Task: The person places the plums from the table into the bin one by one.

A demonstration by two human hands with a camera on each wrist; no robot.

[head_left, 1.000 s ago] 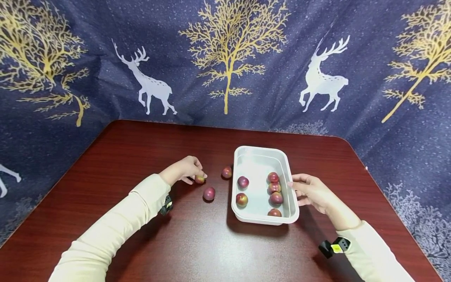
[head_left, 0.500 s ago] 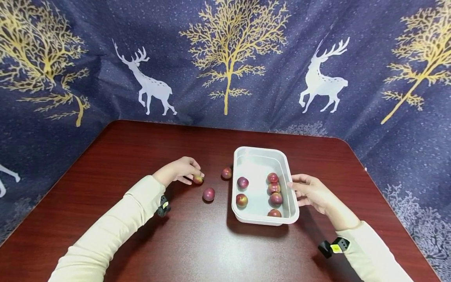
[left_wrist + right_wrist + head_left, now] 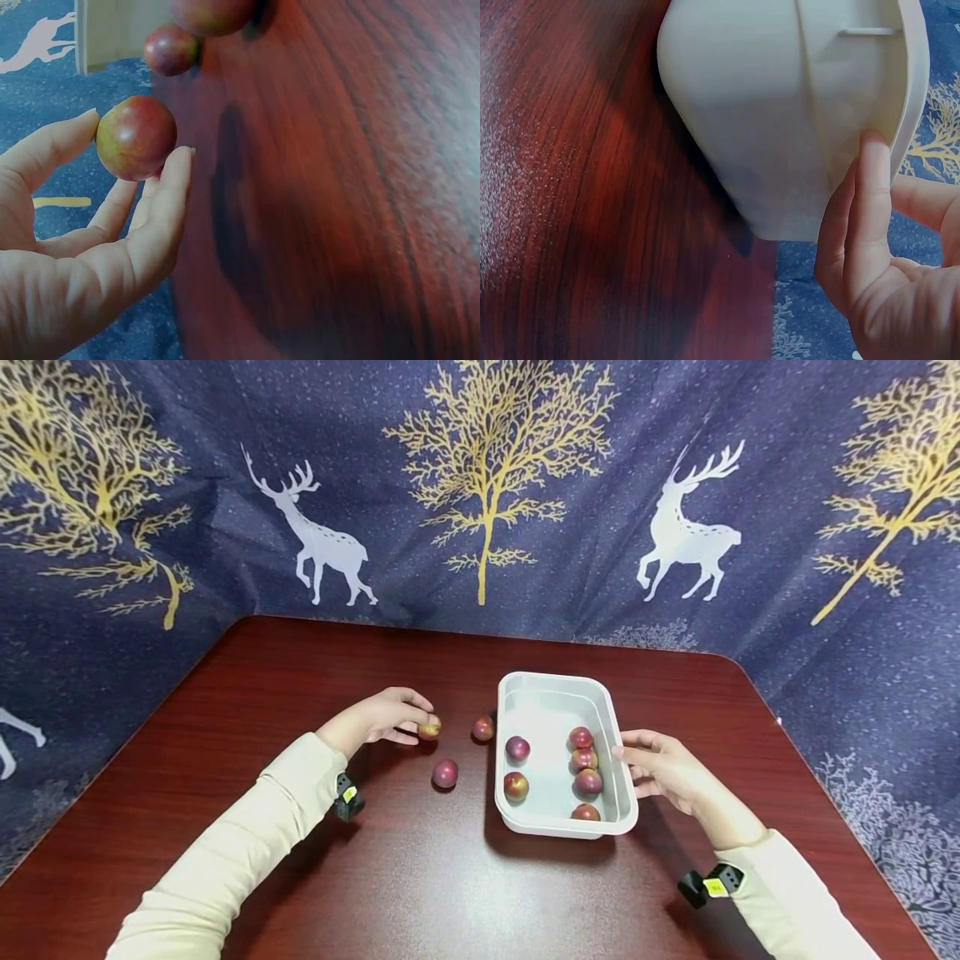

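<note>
In the left wrist view, a red plum with a yellow-green side (image 3: 137,139) is pinched between the thumb and fingertips of my left hand (image 3: 112,232). The head view shows this plum (image 3: 429,729) over the table, left of a white plastic container (image 3: 557,824). My right hand (image 3: 667,772) holds the container's right rim, thumb over the edge and fingers along the outer wall (image 3: 742,127). Inside lie several plums: two at the left, such as a dark one (image 3: 517,748), and a row at the right, such as a red one (image 3: 584,761).
Two loose plums lie on the dark red wooden table (image 3: 360,877): one close to the container's left wall (image 3: 483,728), another nearer the front (image 3: 445,773). A blue cloth with deer and trees (image 3: 420,568) hangs behind the table's far edge.
My left hand has drawn slightly left, then lifted with the pinched plum, which now shows a little farther back and higher. The right hand and the container stay almost still.
</note>
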